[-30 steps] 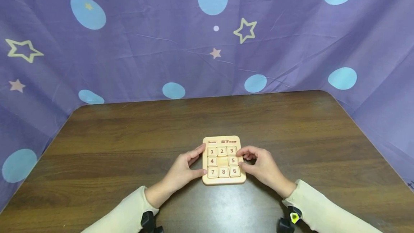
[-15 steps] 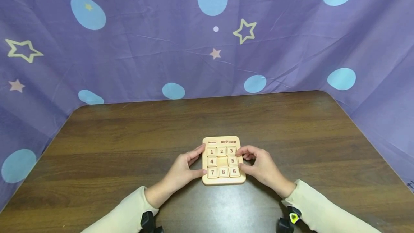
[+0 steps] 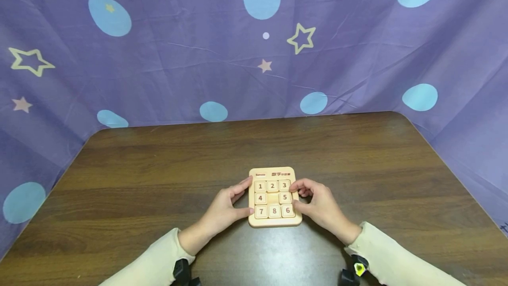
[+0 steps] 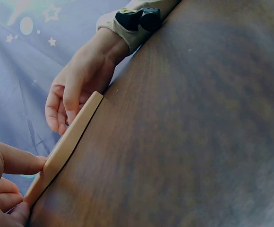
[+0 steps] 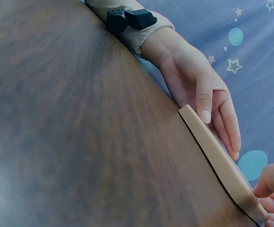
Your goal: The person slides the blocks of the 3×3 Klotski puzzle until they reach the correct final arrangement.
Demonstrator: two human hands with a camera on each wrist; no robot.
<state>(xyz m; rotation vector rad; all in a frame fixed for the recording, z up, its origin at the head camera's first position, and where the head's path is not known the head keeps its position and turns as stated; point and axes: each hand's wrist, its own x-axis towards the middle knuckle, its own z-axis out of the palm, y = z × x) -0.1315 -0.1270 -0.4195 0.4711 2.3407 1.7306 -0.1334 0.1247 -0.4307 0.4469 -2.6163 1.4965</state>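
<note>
A pale wooden number sliding puzzle (image 3: 273, 223) lies flat on the table in the head view, with tiles 1, 2, 3 along the top row. Tile 4 (image 3: 260, 198) and tile 5 (image 3: 285, 197) flank the vacant middle slot, and 7, 8, 6 form the bottom row. My left hand (image 3: 223, 211) holds the frame's left edge, thumb near tile 7 and fingers further up. On the right edge, my right hand (image 3: 323, 204) holds the frame between thumb and index finger, beside tiles 3 and 5. Both wrist views show the puzzle's side wall (image 4: 64, 153); its tiles are hidden there.
The brown wood-grain table (image 3: 158, 162) extends around the puzzle. A purple curtain (image 3: 178, 56) with stars and blue dots hangs behind its far edge. Black wrist devices (image 3: 182, 272) sit at both light sleeves.
Tile 5 appears to sit very slightly further left, and my right hand has shifted a hair. The puzzle and left hand stay put.
</note>
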